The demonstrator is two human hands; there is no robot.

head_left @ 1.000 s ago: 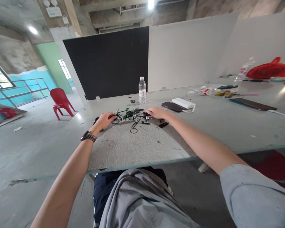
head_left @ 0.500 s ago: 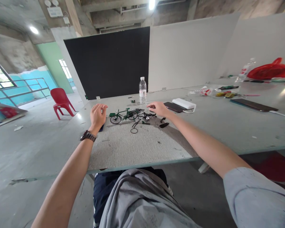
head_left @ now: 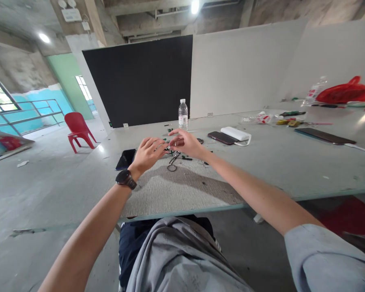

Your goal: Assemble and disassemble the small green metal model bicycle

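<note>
— What's changed since a moment ago?

— Both hands have come up off the desk [head_left: 276, 162] and met in the middle of the frame. The left hand [head_left: 147, 153], which hung open over the phone [head_left: 126, 159], now has its fingers curled in by the right hand [head_left: 187, 144], whose fingertips are pinched narrow. Whether either truly grips anything, I cannot tell.

— And the little green bicycle?

— It stood in plain sight at centre before. Now the hands cover that spot and only a few dark parts [head_left: 172, 153] peek out between them, with a loose black ring [head_left: 171, 167] on the mat just below.

— The phone?

— Uncovered now, left of centre, beside the wristwatch [head_left: 125, 179].

— Any writing to read?

— None I can make out. The water bottle [head_left: 183, 114] above centre has a label, too small to read; so has the red-and-white packet [head_left: 264, 117] at upper right.
</note>
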